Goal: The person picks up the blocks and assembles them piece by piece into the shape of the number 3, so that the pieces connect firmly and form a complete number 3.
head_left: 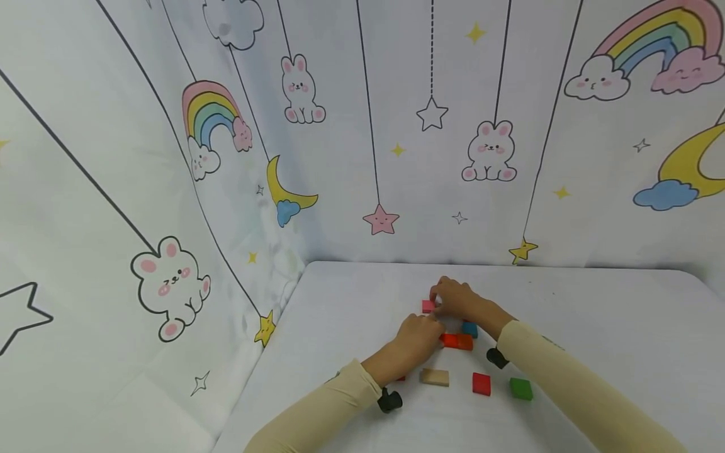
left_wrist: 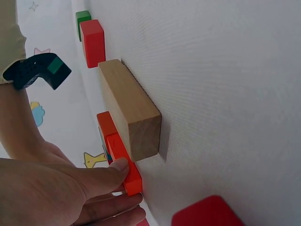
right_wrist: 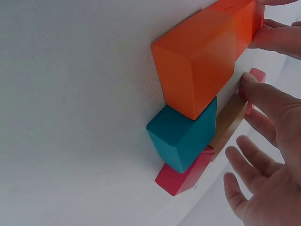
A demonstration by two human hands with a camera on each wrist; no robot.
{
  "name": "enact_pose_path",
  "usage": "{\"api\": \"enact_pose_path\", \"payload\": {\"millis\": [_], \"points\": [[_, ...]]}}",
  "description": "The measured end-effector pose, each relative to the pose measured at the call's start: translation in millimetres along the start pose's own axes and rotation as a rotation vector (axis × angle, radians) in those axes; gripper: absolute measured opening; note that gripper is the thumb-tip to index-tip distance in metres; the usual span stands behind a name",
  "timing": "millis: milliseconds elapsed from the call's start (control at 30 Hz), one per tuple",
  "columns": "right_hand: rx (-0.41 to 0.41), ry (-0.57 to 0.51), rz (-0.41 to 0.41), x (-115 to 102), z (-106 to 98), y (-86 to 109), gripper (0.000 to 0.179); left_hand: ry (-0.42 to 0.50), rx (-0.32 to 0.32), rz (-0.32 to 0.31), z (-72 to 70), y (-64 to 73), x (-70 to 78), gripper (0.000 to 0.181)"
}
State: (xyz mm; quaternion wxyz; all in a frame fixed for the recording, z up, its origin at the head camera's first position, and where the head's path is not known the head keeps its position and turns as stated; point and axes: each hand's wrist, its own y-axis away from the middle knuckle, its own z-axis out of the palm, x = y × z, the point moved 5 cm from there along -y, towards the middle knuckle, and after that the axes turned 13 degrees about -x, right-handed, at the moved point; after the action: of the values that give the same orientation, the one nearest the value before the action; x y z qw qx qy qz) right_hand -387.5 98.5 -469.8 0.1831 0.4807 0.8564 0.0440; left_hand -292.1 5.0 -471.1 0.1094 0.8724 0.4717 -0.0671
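Your left hand [head_left: 416,341] pinches the red-orange block [head_left: 449,340] between thumb and fingers; your right hand [head_left: 460,298], farther forward, pinches the pink block [head_left: 428,306], its other fingers slightly apart.

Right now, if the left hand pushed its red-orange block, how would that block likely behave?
The red-orange block looks rigid, showing crisp edges and no bend under the left hand. Flat faces suggest sliding, not rolling. Lying close to the orange block, it might nudge that too.

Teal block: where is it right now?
In the right wrist view, the teal block sits just right of and below centre, between an orange block above it and a dark pink block below.
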Motion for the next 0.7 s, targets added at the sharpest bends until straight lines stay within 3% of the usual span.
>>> {"api": "enact_pose_path", "payload": {"millis": [467, 700], "points": [[0.023, 0.037, -0.005, 4.3, 2.6, 0.1, 0.024, -0.062, 0.003, -0.01, 1.0, -1.7, 1.6, 0.026], [0.026, 0.036, -0.001, 3.0, 2.2, 2.4, 0.022, -0.044, -0.009, -0.005, 0.7, -1.0, 2.0, 0.026]]}}
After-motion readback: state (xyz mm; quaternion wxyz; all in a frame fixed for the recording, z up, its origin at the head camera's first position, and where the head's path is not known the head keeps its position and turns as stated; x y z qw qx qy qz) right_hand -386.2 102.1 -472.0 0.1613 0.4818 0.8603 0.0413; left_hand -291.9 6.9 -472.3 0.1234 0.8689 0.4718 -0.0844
